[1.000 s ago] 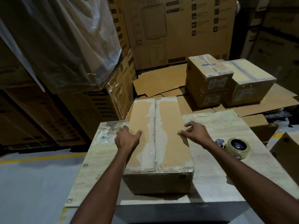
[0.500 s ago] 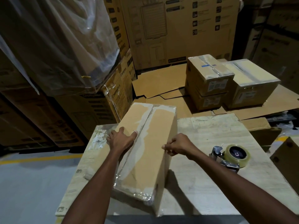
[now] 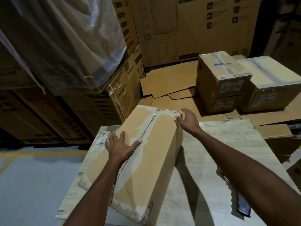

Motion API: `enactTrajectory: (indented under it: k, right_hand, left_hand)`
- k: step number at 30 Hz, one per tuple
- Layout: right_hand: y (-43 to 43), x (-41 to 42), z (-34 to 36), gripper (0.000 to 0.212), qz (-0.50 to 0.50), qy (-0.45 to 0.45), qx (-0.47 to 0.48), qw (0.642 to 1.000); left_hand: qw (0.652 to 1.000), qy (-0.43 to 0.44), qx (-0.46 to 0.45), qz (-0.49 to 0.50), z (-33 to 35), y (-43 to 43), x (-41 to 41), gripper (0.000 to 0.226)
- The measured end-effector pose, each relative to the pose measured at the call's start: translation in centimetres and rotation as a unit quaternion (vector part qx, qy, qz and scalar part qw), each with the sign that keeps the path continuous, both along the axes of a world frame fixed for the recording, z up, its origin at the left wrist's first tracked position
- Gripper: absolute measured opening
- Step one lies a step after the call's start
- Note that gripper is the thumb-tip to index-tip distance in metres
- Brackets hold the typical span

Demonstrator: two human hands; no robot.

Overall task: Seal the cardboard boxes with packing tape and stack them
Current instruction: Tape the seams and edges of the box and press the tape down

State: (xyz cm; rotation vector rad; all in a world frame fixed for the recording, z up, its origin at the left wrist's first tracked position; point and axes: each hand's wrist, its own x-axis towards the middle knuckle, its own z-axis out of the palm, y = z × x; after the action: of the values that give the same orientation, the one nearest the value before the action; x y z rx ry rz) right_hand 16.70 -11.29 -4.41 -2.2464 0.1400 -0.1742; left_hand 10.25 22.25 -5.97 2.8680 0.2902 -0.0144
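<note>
We note the box [image 3: 159,144] runs near to far; left hand [image 3: 120,147] presses flat mid-top, right hand [image 3: 189,119], fingers spread, touches its far corner.

The left hand [image 3: 121,148] lies flat, palm down, fingers straight and spread. The right hand [image 3: 189,120] is stretched farther forward, fingers loosely splayed, forearm extended.

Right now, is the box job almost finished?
Done: tape covers the seam of this box, and sealed boxes sit stacked behind. In hand: left hand presses flat on top, right hand touches the far corner. Left: stacking it with the others.
</note>
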Motion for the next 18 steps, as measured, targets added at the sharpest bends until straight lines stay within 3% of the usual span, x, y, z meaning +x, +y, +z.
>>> enactTrajectory:
  k: [7,18]
  right_hand:
    - [0.4,3.8,-1.0,0.056,0.083,0.052,-0.066,0.993]
    - [-2.8,0.6,-3.6,0.038,-0.105,-0.038,0.050,0.992]
  left_hand:
    - [1.000,0.004,0.002,-0.004,0.2,0.0,-0.2,0.120]
    - [0.997,0.006,-0.004,-0.083,0.5,-0.2,0.1,0.116]
